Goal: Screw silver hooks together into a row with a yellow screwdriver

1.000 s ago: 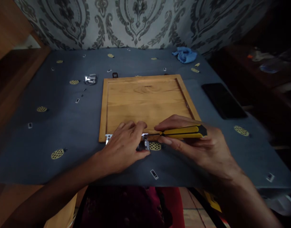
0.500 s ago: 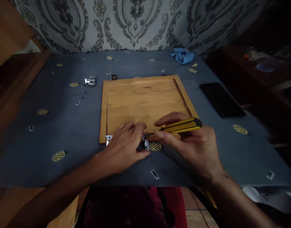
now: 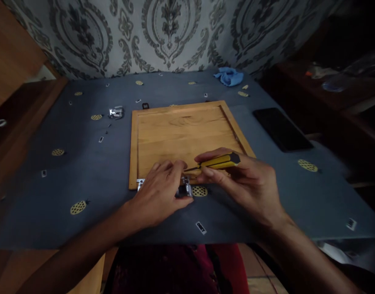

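Note:
A framed wooden panel (image 3: 187, 134) lies flat on the blue patterned cloth. At its near edge sits a metal hinge (image 3: 186, 187), partly hidden under my left hand (image 3: 158, 192), whose fingers and thumb close around it. My right hand (image 3: 251, 183) grips a yellow and black screwdriver (image 3: 219, 161) by the handle. Its thin shaft points left, toward the fingertips of my left hand, just above the panel's near edge. Part of a metal plate (image 3: 140, 182) shows left of my left hand.
Another metal hinge (image 3: 116, 112) and small screws (image 3: 106, 132) lie left of the panel. A black phone (image 3: 282, 129) is on the right, and a crumpled blue cloth (image 3: 229, 76) at the back. Patterned fabric (image 3: 169, 32) hangs behind.
The screwdriver has shifted left and now lies at a different angle, its shaft nearer my left fingertips. My left hand keeps its place on the hinge. The view has shifted slightly.

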Demonstrator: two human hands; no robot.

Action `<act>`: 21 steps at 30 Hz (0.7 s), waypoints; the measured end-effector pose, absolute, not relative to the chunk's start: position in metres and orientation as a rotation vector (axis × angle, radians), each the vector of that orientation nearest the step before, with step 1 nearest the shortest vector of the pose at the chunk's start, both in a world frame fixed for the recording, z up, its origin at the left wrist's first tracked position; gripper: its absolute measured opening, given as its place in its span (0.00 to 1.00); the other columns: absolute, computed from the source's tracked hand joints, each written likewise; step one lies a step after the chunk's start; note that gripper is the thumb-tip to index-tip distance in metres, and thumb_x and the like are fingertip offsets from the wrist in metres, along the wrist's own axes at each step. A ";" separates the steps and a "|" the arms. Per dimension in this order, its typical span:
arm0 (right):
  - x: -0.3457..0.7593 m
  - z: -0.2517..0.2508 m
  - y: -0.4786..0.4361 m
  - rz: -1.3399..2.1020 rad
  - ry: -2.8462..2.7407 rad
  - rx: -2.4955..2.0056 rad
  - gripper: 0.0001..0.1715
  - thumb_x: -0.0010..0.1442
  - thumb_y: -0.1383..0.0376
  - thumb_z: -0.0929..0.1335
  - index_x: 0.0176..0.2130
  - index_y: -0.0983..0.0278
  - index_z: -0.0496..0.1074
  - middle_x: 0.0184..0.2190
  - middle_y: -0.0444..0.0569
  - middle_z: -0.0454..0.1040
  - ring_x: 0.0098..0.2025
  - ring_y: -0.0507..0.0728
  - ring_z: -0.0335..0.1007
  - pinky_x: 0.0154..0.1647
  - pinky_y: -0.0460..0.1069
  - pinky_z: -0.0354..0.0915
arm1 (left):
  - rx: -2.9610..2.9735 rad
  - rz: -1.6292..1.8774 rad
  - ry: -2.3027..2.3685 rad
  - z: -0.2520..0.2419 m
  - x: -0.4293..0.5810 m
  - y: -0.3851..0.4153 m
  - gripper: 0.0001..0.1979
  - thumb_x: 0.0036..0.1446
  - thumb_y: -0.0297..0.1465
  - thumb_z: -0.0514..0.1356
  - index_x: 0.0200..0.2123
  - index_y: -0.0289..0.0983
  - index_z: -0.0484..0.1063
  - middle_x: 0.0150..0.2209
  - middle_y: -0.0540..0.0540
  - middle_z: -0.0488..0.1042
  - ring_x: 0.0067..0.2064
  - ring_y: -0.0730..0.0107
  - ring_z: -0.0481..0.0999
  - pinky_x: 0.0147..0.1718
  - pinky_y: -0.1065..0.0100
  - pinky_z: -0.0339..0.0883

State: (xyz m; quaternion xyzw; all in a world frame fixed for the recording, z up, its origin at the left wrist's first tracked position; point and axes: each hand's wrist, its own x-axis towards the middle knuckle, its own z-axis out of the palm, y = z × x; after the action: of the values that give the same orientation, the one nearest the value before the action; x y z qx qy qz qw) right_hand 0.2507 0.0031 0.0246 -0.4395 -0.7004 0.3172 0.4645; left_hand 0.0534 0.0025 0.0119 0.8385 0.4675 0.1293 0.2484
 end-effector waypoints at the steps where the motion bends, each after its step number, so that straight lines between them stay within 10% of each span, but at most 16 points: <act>1: 0.249 0.024 0.003 0.735 -1.672 -1.107 0.05 0.63 0.61 0.73 0.34 0.58 0.79 0.37 0.44 0.81 0.35 0.53 0.80 0.35 0.47 0.74 | 2.282 0.349 1.281 0.012 0.053 0.003 0.23 0.56 0.35 0.69 0.50 0.39 0.63 0.46 0.43 0.74 0.50 0.50 0.73 0.49 0.51 0.69; 21: 0.242 0.010 0.002 0.650 -1.613 -1.125 0.07 0.65 0.59 0.71 0.38 0.60 0.73 0.28 0.41 0.75 0.25 0.52 0.75 0.30 0.48 0.72 | 2.306 0.368 1.204 0.012 0.052 0.009 0.24 0.54 0.34 0.70 0.49 0.40 0.63 0.45 0.44 0.74 0.50 0.52 0.73 0.49 0.52 0.67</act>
State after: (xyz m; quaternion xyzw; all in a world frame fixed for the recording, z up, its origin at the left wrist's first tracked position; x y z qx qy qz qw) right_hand 0.2418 0.0020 0.0101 -0.4674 -0.6698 0.2699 0.5099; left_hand 0.0517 0.0087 0.0118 0.8487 0.4433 0.1356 0.2545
